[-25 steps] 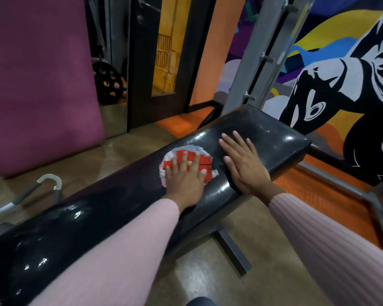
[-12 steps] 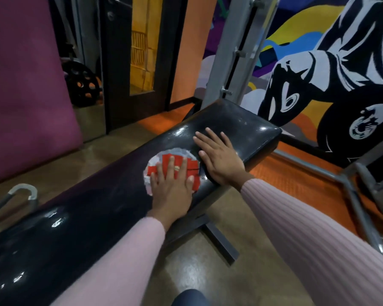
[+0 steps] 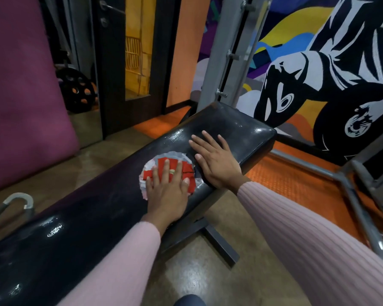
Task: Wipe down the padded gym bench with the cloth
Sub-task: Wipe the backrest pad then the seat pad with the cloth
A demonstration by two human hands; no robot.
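1. the left hand lies flat with fingers straight and a little spread, palm pressing down on the cloth; it grips nothing.
2. the cloth, red and white and bunched into a rough round, sits under those fingers on top of the bench, past the middle toward its far end.
3. the right hand is also flat and open, fingers straight, resting bare on the black padding just beside the cloth, on the far-end side.
4. the bench's long axis runs from the near left corner of the view up to the far right; the left forearm lies nearly along it.
5. judgement: the left hand is the one to make the next stroke, and that stroke would follow the long axis, either onward where the right hand rests or back along the long near stretch.
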